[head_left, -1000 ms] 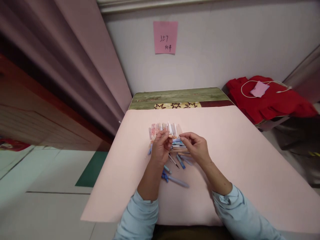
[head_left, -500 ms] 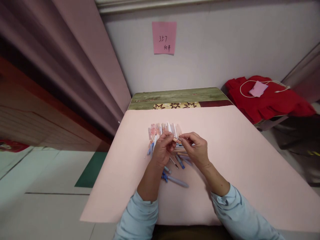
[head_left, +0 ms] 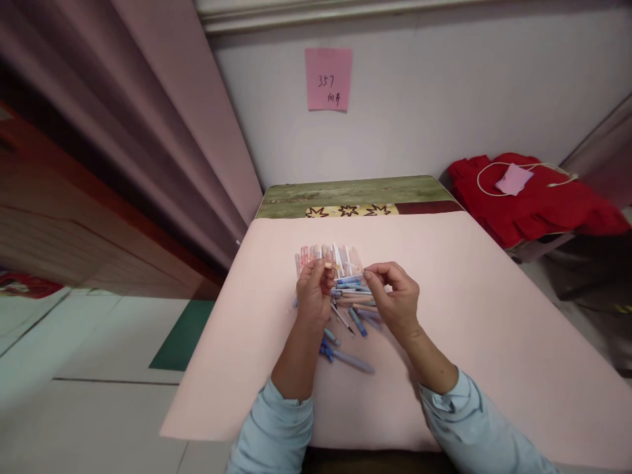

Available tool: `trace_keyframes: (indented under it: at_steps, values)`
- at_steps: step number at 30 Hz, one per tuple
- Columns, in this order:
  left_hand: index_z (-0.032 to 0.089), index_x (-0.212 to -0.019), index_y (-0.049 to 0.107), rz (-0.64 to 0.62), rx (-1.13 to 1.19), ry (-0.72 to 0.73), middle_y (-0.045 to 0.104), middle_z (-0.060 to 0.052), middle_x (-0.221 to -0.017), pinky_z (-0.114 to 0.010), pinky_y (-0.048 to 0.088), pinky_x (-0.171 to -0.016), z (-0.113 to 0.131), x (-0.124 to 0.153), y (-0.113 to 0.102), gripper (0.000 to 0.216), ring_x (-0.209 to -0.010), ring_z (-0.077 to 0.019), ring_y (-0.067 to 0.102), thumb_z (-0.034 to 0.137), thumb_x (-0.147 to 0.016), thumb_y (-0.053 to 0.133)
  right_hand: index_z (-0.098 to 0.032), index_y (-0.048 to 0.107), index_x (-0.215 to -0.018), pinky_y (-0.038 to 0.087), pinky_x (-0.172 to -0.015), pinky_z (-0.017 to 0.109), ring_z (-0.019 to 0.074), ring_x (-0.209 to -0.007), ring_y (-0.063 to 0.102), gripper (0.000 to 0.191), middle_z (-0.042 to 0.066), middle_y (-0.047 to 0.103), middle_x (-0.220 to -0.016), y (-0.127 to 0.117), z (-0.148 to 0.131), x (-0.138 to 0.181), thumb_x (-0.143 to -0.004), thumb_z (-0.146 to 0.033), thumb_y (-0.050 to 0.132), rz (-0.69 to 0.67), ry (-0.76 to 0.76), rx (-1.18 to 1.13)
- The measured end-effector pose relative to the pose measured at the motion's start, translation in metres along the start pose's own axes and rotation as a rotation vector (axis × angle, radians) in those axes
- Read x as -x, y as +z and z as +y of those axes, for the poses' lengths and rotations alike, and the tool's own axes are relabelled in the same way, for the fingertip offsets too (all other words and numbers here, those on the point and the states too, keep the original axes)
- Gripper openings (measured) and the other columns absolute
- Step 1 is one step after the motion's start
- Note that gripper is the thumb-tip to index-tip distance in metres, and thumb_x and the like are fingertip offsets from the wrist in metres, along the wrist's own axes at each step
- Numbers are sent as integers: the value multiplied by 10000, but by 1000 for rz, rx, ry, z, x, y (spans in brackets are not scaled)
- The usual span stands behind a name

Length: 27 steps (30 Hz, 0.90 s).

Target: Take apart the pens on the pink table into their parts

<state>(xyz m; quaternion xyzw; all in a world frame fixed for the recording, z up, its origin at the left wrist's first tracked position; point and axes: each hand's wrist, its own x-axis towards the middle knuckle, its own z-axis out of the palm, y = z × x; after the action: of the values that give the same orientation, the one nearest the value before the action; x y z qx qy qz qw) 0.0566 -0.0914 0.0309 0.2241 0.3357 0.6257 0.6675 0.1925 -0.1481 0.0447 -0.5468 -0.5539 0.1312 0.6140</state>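
Note:
My left hand is closed, thumb and fingers pinching a short pen piece with a yellow-orange pattern; most of it is hidden in the fingers. To its right, my right hand pinches thumb against forefinger, apart from the left. Something thin and pale seems to reach from its fingertips, too fine to name. Below and between the hands lies a loose heap of blue, white and beige pens. Behind the hands, several pinkish and clear pens lie side by side in a row.
A pale pink sheet covers the table. Closer to me lies a grey-blue pen with a blue bow-like piece. Red cloth with a white cable is at the right. A pink note hangs on the wall; a curtain borders the left.
My hands, which met at the patterned pen, have moved apart. The left has drawn slightly left with the patterned piece; the right has shifted slightly right.

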Motion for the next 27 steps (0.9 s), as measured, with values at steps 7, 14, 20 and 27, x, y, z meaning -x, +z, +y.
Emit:
trace_keyframes:
  at_steps: [7, 14, 20, 27]
  values:
    - [151, -805, 574, 35, -60, 46, 613, 34, -623, -140, 368, -445, -1, 2, 1, 317, -478, -37, 520, 328, -680, 806, -209, 658, -806, 446, -585, 273, 128, -587, 517, 120, 9, 598, -697, 2, -2, 2, -881, -287, 605, -63, -71, 76]
    - [153, -839, 562, 46, -101, 62, 625, 27, -612, -157, 370, -449, -2, 2, 1, 353, -459, -51, 521, 351, -675, 804, -209, 661, -812, 444, -583, 265, 122, -580, 527, 116, 10, 616, -707, 3, 0, 3, -882, -278, 599, -108, -98, 128]
    - [156, -880, 569, 39, -140, 78, 635, 22, -618, -173, 394, -466, -4, 6, 4, 375, -476, -69, 548, 374, -679, 799, -206, 669, -815, 440, -581, 259, 119, -580, 526, 128, 10, 621, -706, 4, 2, 4, -884, -289, 600, -117, -104, 144]
    - [154, -900, 569, -22, -127, 43, 646, 18, -614, -167, 408, -473, -6, 11, 8, 362, -479, -75, 561, 372, -705, 783, -198, 672, -815, 437, -583, 247, 111, -587, 529, 126, 5, 618, -706, 5, 2, 3, -887, -280, 609, -127, -116, 135]
